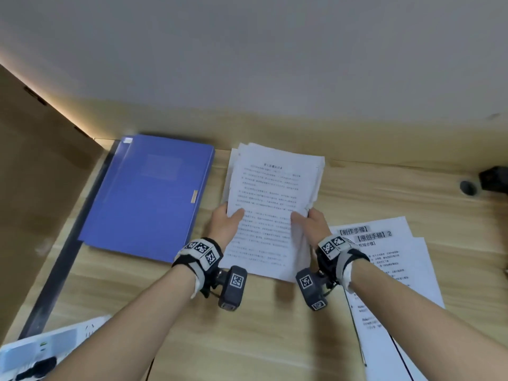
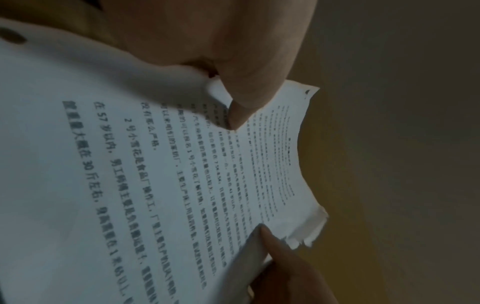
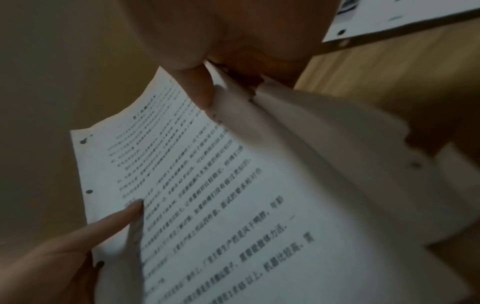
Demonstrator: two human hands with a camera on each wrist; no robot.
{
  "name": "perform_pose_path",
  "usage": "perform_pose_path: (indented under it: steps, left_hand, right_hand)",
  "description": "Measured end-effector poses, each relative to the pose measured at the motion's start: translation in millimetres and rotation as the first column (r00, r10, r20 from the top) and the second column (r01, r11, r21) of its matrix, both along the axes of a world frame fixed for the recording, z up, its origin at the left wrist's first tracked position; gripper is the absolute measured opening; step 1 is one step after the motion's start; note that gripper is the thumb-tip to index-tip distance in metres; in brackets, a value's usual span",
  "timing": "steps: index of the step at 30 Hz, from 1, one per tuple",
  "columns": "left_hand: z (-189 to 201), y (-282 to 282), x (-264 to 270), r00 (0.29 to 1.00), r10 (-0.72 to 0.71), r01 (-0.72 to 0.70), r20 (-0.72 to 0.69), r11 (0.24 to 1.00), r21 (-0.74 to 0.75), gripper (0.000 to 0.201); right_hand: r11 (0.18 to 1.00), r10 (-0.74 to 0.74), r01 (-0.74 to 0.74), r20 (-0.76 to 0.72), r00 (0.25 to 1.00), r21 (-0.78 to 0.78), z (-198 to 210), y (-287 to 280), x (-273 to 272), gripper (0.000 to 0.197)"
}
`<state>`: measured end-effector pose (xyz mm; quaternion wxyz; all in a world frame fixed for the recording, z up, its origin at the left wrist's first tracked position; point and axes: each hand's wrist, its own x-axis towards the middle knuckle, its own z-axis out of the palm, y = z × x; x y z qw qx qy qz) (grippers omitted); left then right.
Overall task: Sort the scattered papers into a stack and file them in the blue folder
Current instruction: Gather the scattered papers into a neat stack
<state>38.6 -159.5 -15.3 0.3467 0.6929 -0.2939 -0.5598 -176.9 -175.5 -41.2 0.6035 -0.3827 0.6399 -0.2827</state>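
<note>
A bundle of printed white papers (image 1: 268, 204) is held up over the wooden desk (image 1: 247, 325), its sheets uneven at the far edge. My left hand (image 1: 226, 221) pinches its left edge, thumb on top of the text. My right hand (image 1: 310, 224) pinches the right edge the same way. In the left wrist view the thumb (image 2: 241, 109) presses on the papers (image 2: 155, 174). In the right wrist view the thumb (image 3: 200, 90) lies on the top sheet of the papers (image 3: 221, 195), with the looser sheets fanned out below. The closed blue folder (image 1: 148, 196) lies flat to the left.
More printed sheets (image 1: 393, 270) lie scattered on the desk at the right, under my right forearm. A white power strip (image 1: 41, 350) sits at the front left corner. A cable hole (image 1: 468, 187) and a dark object (image 1: 494, 178) are at the far right.
</note>
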Motion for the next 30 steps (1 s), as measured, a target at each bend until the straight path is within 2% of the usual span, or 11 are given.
perform_pose_path:
  steps: [3,5,6,7,8,9,11,13,15,18,30]
  left_hand:
    - [-12,-31,19,0.997,-0.011,0.011,0.081,1.000,0.006,0.014]
    - [-24,-47,27,0.970,-0.069,0.067,0.232,0.998,0.016,0.018]
    - [-31,-53,30,0.920,-0.136,0.126,0.367,0.991,0.051,0.028]
    - [-38,-57,29,0.834,-0.221,0.184,0.505,0.975,0.123,0.041]
    - [-42,-58,27,0.754,-0.278,0.206,0.595,0.960,0.188,0.053]
    - [-46,-59,25,0.718,-0.299,0.201,0.628,0.954,0.225,0.061]
    - [-53,-61,20,0.767,-0.265,0.165,0.585,0.962,0.220,0.067]
    - [-58,-64,16,0.853,-0.207,0.115,0.479,0.970,0.215,0.068]
    - [-63,-65,13,0.905,-0.135,0.056,0.403,0.978,0.200,0.064]
    - [-70,-54,8,0.923,-0.117,0.054,0.366,0.983,0.178,0.051]
    - [-63,79,-16,0.946,-0.138,0.088,0.292,0.980,0.180,0.053]
  right_hand:
    - [0.998,0.054,-0.058,-0.212,0.976,-0.011,-17,-28,10,0.012]
    - [0.997,0.072,-0.069,-0.420,0.905,0.020,-26,-40,14,0.010]
    - [0.997,0.076,-0.071,-0.487,0.870,0.028,-30,-43,16,0.013]
    - [0.997,0.070,-0.073,-0.538,0.840,0.016,-33,-45,18,0.021]
    - [0.997,0.068,-0.084,-0.579,0.812,0.001,-36,-46,21,0.032]
    - [0.995,0.079,-0.104,-0.614,0.785,-0.005,-39,-46,24,0.044]
    - [0.991,0.102,-0.132,-0.650,0.753,0.002,-42,-43,29,0.059]
    - [0.989,0.108,-0.145,-0.662,0.742,0.000,-45,-41,31,0.063]
    - [0.985,0.118,-0.173,-0.670,0.733,-0.016,-47,-38,31,0.062]
    - [0.981,0.126,-0.192,-0.655,0.745,-0.029,-49,-29,26,0.054]
    - [0.972,0.186,-0.234,-0.646,0.741,0.012,-37,99,-2,0.057]
